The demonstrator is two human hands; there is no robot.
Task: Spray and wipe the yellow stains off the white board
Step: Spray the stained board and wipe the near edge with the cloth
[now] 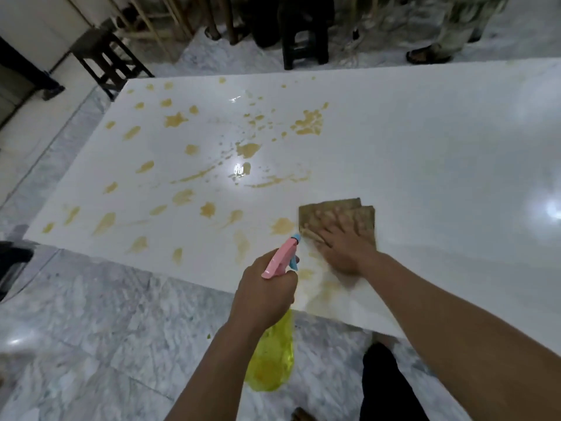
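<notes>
While right hand (340, 241) presses flat, fingers spread, on brown cloth (337, 214) near white board (425, 147) front edge | left hand (264, 290) grips spray bottle (280, 259) | nearest yellow stain (282, 225) just left of cloth; rest spread left and farther | judged: wipe leftward.

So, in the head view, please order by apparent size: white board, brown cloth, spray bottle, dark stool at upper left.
1. white board
2. spray bottle, nearest, so enlarged
3. brown cloth and dark stool: too alike

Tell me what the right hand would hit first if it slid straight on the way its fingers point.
Probably nothing solid: the right hand lies flat on the cloth, fingers pointing up the board. Past the cloth's far edge is bare white board, though faint yellow smears sit slightly left.
</notes>
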